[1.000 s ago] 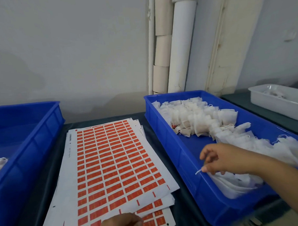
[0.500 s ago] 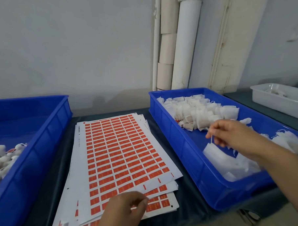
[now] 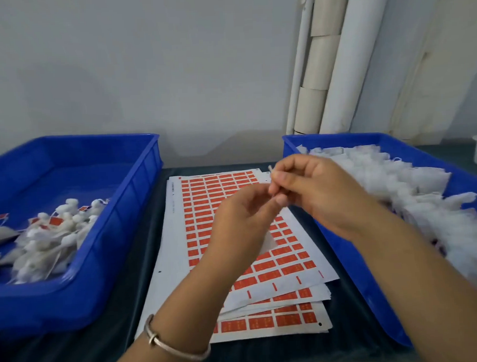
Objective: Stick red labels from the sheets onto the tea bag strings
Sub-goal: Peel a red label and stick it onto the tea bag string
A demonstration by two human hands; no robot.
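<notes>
Head view: my right hand (image 3: 314, 194) has come out of the right tray (image 3: 373, 284), pinching a tea bag string (image 3: 271, 170) above the label sheets (image 3: 233, 208); my left hand (image 3: 242, 221), fingers curled, meets it. Whether it holds a label, I cannot tell; sticking looks imminent.

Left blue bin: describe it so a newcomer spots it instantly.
On the dark table, red label sheets lie in the middle between two blue bins. The left blue bin holds tea bags already carrying red labels; the right blue bin holds plain white ones.

label sheets (image 3: 227, 208): fanned stack, red grid, flat between bins | tea bag string (image 3: 270, 170): thin white, upright above them
</notes>
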